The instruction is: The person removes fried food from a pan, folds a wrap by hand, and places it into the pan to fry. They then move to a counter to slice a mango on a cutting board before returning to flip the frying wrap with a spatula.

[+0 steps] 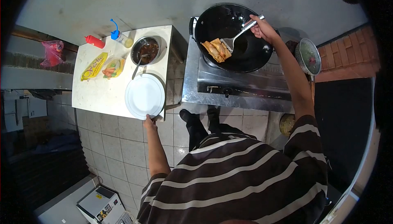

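My right hand is closed round the handle of a metal spatula over a black wok. Golden-brown fried pieces, perhaps stuffed tofu or pastry, rest at the spatula's blade by the wok's left side. At the front edge of the white table, my left hand grips the near rim of a white plate, which bears no food. Behind the plate stands a metal bowl of dark brown sauce with a spoon in it.
The wok sits on a steel stove. A strainer hangs or rests at its right. On the table are a red squeeze bottle, a blue-capped bottle, a yellow packet and a bag of carrots or chillies.
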Tool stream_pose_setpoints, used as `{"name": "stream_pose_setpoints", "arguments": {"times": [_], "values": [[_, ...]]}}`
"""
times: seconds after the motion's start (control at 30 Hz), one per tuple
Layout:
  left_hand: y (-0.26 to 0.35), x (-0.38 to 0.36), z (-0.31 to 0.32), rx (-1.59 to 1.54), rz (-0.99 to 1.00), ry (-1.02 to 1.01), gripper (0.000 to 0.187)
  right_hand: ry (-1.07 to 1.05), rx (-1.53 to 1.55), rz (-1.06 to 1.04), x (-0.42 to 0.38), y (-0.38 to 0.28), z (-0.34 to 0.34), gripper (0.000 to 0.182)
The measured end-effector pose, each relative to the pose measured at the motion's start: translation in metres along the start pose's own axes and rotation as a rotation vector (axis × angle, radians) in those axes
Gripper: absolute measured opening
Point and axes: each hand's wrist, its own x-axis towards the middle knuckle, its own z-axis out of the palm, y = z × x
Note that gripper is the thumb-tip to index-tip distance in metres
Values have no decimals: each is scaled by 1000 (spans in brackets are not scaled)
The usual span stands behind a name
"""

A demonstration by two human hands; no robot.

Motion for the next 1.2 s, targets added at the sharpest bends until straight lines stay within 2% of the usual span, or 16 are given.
{"name": "stream_pose_setpoints", "arguments": {"times": [0.4, 0.6, 0.8, 0.87, 0.9, 0.97, 1.0, 1.07, 1.2], "values": [[-7, 13, -4, -59, 4, -38, 37, -48, 46, -94, -7, -6, -11, 47], [-8, 14, -6, -68, 35, -72, 35, 73, 60, -106, -35, -20, -4, 49], [-5, 10, -9, -95, 9, -58, 39, 171, 111, -157, -62, -20, 7, 48], [-3, 16, -11, -176, -4, -117, 46, 241, 122, -143, -72, -24, 14, 48], [1, 14, -11, -164, 4, -127, 46, 254, 134, -146, -80, -26, 18, 48], [9, 2, -14, 46, 51, 29, 55, 310, 119, -137, -94, -33, 31, 47], [14, -2, -17, 52, 54, 31, 55, 312, 125, -133, -99, -35, 38, 47], [23, -9, -28, 154, 137, -14, 61, 322, 143, -188, -108, -38, 50, 46], [46, 15, -49, 149, 236, -105, 57, 336, 145, -200, -122, -52, 97, 45]]}}
